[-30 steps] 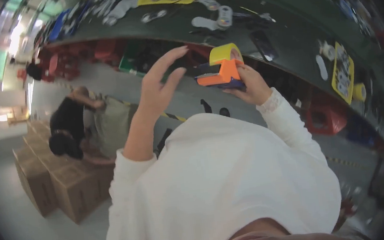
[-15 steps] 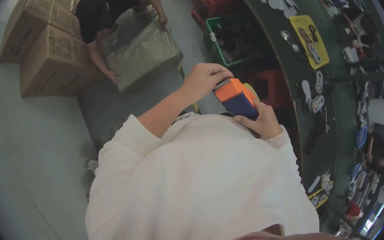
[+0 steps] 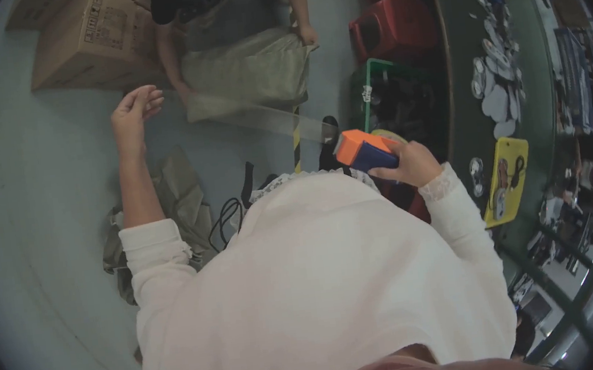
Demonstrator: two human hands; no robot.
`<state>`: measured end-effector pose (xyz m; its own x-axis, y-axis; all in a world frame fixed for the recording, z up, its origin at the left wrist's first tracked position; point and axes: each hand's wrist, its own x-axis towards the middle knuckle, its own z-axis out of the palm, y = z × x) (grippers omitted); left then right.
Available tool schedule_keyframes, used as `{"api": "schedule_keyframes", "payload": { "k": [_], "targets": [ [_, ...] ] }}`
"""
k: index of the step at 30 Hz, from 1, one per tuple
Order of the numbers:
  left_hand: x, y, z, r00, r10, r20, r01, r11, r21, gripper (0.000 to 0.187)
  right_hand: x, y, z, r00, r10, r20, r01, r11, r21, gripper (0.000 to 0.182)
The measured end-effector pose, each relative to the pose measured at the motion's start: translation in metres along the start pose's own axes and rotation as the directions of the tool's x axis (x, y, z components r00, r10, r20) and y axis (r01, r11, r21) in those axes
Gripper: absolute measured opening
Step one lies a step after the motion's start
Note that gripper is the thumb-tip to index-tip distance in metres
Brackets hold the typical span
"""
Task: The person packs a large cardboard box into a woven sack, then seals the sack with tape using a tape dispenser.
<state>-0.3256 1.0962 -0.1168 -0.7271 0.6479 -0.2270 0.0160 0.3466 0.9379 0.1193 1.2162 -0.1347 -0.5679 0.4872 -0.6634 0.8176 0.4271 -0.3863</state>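
Observation:
In my right hand is an orange and blue tape dispenser, with the fingers closed round its blue part. A strip of clear packing tape stretches from the dispenser's orange end leftward to my left hand. The left fingers are pinched together on the tape's far end, raised well out to the left. Behind the strip, a grey-green wrapped bundle lies on the floor. Another person's hands hold it at both sides.
Cardboard cartons are stacked at the upper left. On the right are red stools, a green crate of dark items and a workbench with a yellow tray. Crumpled grey-green sheeting and a black cord lie by my left arm.
My left hand has swung far left from the dispenser, drawing out a long strip of tape. My right hand still holds the dispenser. The view has shifted.

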Motion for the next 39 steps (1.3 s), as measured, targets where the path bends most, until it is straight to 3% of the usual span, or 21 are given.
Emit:
{"api": "schedule_keyframes", "payload": {
  "k": [4,7,14,19,27,34,39],
  "targets": [
    [-0.007,0.011,-0.002,0.973,-0.106,-0.207,0.124,0.989,0.078,0.024,0.065,0.013,-0.065,0.979,-0.182,0.096,0.190,0.979,-0.078,0.055],
    [-0.020,0.011,0.001,0.918,-0.206,-0.338,0.247,0.965,0.084,0.027,0.105,0.015,-0.098,0.952,-0.194,0.237,0.231,0.963,-0.139,0.071],
    [-0.032,-0.019,-0.016,0.815,-0.319,-0.483,0.351,0.936,-0.027,0.025,0.187,-0.012,-0.107,0.884,-0.225,0.409,0.340,0.911,-0.233,0.066],
    [-0.002,-0.046,-0.033,0.796,-0.365,-0.483,0.372,0.924,-0.085,0.023,0.199,-0.042,-0.110,0.911,-0.151,0.383,0.283,0.906,-0.315,0.073],
    [0.065,-0.101,-0.065,0.795,-0.432,-0.426,0.399,0.901,-0.170,0.024,0.227,-0.096,-0.114,0.966,-0.107,0.237,0.191,0.909,-0.371,0.056],
    [0.083,-0.134,-0.069,0.750,-0.513,-0.418,0.450,0.858,-0.246,0.027,0.246,-0.115,-0.117,0.946,-0.064,0.318,0.189,0.905,-0.380,0.055],
    [0.087,-0.131,-0.062,0.713,-0.486,-0.505,0.426,0.873,-0.238,0.023,0.283,-0.114,-0.134,0.909,-0.091,0.406,0.270,0.871,-0.410,0.063]
  ]
}}
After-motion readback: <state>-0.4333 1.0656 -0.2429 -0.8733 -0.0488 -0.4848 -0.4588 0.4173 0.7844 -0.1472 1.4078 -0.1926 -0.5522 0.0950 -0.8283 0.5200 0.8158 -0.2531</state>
